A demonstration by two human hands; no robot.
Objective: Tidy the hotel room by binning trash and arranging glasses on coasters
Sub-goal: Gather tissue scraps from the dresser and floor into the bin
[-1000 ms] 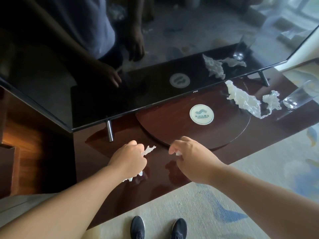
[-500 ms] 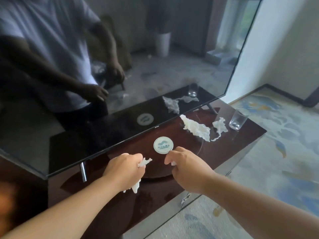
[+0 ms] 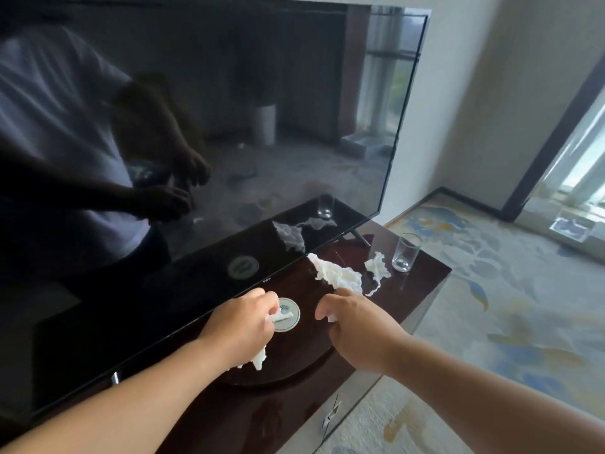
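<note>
Coaster: round and pale, it lay on the dark cabinet top; its left edge was hidden under the left hand, and its printing was too blurred to read. Left hand: fingers were curled tight round a crumpled tissue, with one end poking out over the coaster and the other hanging below the palm; the middle was hidden in the fist. Right hand: just right of the coaster and seen from the back, its fingers were bent under, pinching a white scrap that was mostly concealed. Large tissue wad: it lay beyond and right of the coaster, on the cabinet top. Torn tissue strip: it lay farther right, beside the wad. Glass: it stood upright, farthest right of the coaster and apart from the strip; whether it held liquid could not be told. Television: it stood behind the coaster, its left side cut off by the frame and its screen showing dim reflections.
</note>
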